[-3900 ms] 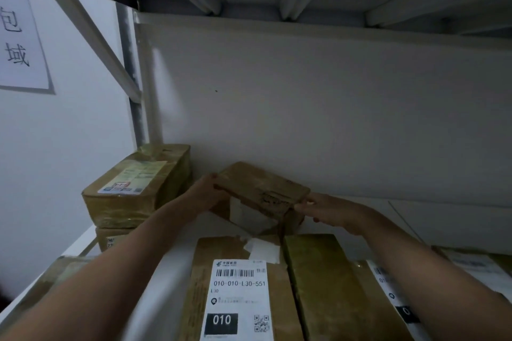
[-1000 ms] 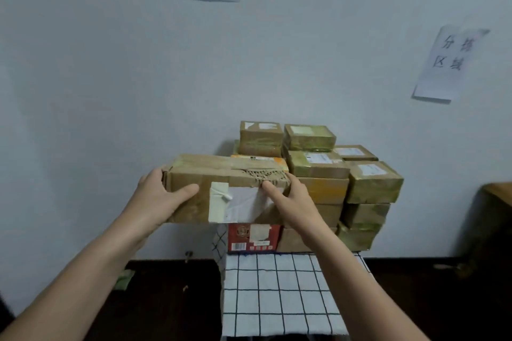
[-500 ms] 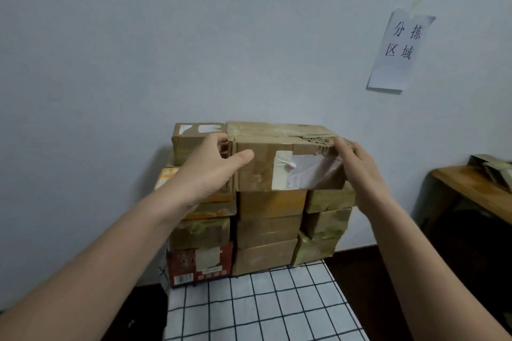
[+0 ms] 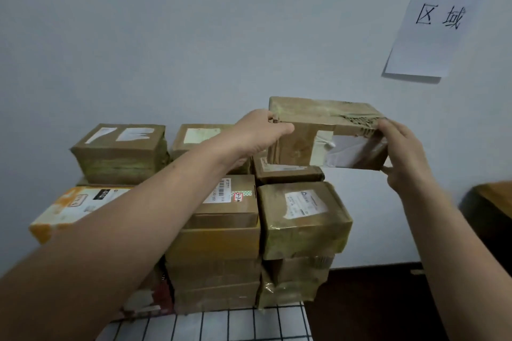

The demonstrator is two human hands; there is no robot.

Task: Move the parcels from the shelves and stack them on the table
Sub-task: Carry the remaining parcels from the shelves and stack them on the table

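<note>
Head view, the only one we've got: we're holding one brown parcel up between both hands, in front of the pale wall. Our left hand is clamped on the parcel's left end, thumb lying across the front face and the other fingers hidden round the end. Our right hand grips the right end, fingers over the torn cardboard edge and thumb tucked under the bottom corner. So the parcel sits square between the two hands, long side across, with a white taped patch facing us.

It's over the right side of the stack of parcels on the table, which has a black-and-white checked cloth. Right under its left half is a small flat parcel; we honestly can't tell if the two are touching or just really close. Below that is a green-taped box with a white label. Our left forearm crosses over a box with a barcode label and an orange and white box.

Up right on the wall there's a paper sign with handwritten characters, and a wooden surface peeks in at the right edge.
</note>
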